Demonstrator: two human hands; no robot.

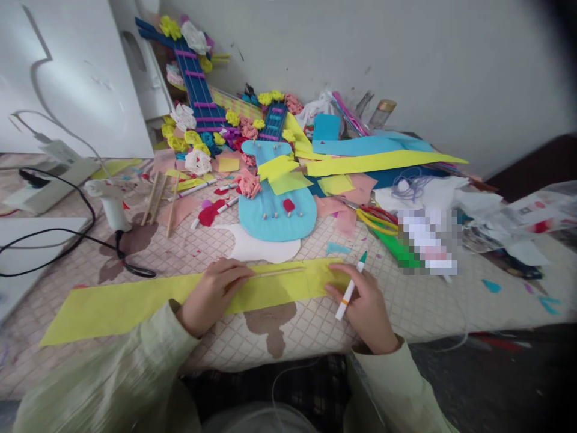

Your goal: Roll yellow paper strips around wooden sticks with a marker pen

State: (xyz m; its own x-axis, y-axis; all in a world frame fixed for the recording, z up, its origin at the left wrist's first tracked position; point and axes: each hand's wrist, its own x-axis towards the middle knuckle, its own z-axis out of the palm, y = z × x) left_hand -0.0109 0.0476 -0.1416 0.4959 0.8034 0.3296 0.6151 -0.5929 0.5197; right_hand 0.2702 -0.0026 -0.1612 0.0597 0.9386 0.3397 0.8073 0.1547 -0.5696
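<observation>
A long yellow felt strip (135, 304) lies across the table in front of me. My left hand (211, 294) rests on it, fingers closed on a thin wooden stick (282, 272) that lies along the strip. My right hand (367, 304) presses the strip's right end and holds a white marker with a green cap (350, 287), tip pointing up and away.
A blue felt guitar (274, 210) with paper flowers lies behind the strip, over a white cut-out (252, 246). Felt scraps, yellow and blue strips (378, 159), scissors (376, 219) and a glue gun (110, 201) with black cable crowd the table. A power strip (45, 189) sits at left.
</observation>
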